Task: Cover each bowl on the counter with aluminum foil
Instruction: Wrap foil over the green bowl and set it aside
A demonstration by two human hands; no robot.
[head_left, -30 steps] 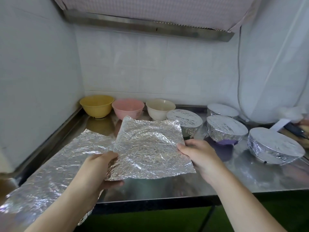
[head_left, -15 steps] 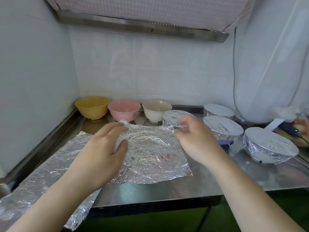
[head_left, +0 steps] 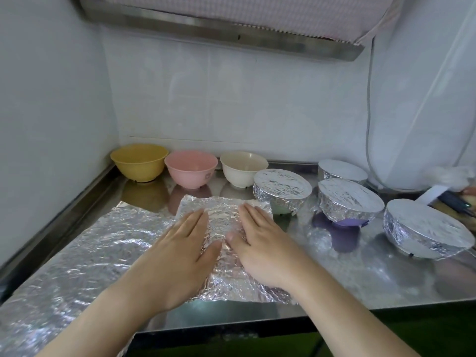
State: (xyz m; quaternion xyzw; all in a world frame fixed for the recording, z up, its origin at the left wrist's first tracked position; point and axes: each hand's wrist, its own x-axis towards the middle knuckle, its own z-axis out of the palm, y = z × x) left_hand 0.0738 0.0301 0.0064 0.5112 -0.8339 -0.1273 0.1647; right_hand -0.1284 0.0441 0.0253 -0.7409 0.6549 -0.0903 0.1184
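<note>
Four round foil-covered bowls (head_left: pixel 282 186) done, right side of the steel worktop (head_left: pixel 373 279). Left: yellow plastic bowl (head_left: pixel 139 162), pink bowl (head_left: pixel 191 168), cream bowl (head_left: pixel 243 167) (all bare). Left hand (head_left: pixel 180 251) and right hand (head_left: pixel 260 243) flat, fingers straight, pressing crinkled foil sheet (head_left: pixel 221 228) onto worktop, front centre.

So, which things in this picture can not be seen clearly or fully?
- Head view: the middle of the small foil sheet is hidden under the left hand and right hand.
- Contents of the four foil-covered bowls, such as the nearest one: hidden by foil.
- Dark objects at the right edge: cut off by the frame, too blurred to name.
- The large foil sheet runs past the bottom left edge.
</note>
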